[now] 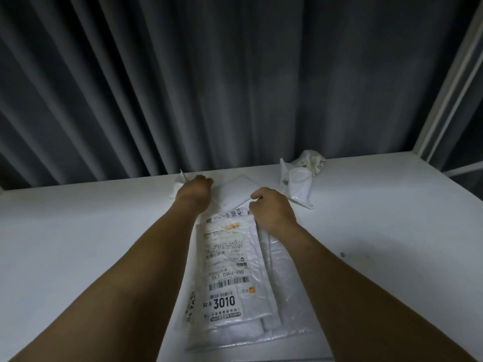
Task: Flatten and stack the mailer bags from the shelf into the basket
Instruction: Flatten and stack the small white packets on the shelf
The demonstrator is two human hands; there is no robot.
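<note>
White plastic mailer bag (236,188) lies on the white shelf (78,231) beyond the labelled flattened stack (230,270). Left hand (194,190) and right hand (271,206) each grip an edge. Risk: slick film slips from the pinch and the stack skews. Crumpled white bags (300,178) wait behind.

A dark grey curtain (209,74) fills the upper half of the view, spreading from 9 o'clock through 12 to about 2 o'clock. It hangs in deep pleats, its folds fanning outward toward the top corners, with paler ridges and near-black hollows between them. At 2 o'clock two white posts (449,82) run side by side, slanting up toward the top right corner. A short white crossbar (465,167) meets them at 3 o'clock, with more dark cloth behind it. A small dark speck (343,254) sits alone at about 4 o'clock.
</note>
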